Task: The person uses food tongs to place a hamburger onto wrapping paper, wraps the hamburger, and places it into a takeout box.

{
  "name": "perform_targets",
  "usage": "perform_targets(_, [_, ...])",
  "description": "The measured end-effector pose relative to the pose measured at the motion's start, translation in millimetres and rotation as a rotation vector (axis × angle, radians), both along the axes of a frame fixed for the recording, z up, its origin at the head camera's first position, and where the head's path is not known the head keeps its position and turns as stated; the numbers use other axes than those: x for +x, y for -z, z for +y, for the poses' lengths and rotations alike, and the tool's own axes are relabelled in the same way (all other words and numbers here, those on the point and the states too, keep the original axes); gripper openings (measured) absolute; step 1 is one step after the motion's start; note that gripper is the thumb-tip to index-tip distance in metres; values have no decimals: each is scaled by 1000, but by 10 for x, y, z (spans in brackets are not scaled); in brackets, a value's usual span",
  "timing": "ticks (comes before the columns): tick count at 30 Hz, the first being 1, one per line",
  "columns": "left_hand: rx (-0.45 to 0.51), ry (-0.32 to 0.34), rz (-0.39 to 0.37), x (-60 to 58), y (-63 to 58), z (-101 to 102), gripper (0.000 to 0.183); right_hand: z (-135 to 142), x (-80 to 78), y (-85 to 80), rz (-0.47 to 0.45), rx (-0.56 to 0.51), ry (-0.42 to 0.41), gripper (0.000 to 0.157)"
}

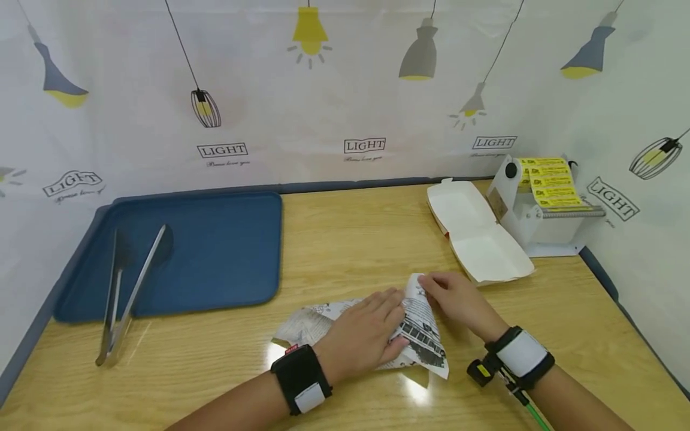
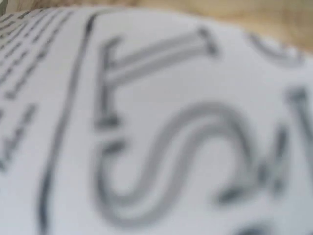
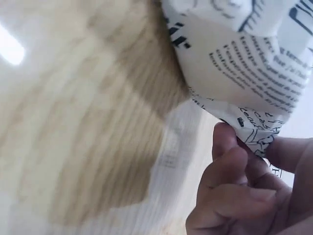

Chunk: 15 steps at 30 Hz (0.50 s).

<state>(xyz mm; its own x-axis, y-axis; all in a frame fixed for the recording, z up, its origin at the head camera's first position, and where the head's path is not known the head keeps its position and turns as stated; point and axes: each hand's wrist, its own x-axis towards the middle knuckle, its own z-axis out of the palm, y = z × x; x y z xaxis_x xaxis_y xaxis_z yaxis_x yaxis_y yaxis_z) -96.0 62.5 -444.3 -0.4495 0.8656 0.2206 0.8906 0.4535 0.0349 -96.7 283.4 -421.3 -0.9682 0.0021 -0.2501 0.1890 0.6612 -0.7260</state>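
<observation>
A sheet of newsprint-patterned wrapping paper lies folded on the wooden table in front of me. My left hand rests on it, fingers stretched toward the far right. My right hand pinches the paper's far right corner between thumb and fingertips. In the right wrist view that pinched corner of the wrapping paper gathers to a point at the right hand. Close, blurred lettering on the wrapping paper fills the left wrist view. Whether anything lies inside the folds is hidden.
A blue tray stands at the left, with metal tongs lying over its front edge. Behind my right hand an unfolded white carton lies beside a label dispenser with yellow labels. A printed cloth backdrop rises behind the table.
</observation>
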Motion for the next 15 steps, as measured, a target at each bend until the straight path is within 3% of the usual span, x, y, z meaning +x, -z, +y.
perform_targets(5, [-19,4,14,19,1,5,41,-61,-12,34,16,15,97,39])
perform_targets(11, [-35,-13,16,32,-12,-6,46,-133,31,128,78,86,144,40])
perform_targets(15, [-41,-37,13,44,-21,-5,48,-171,115,123,195,70,147,43])
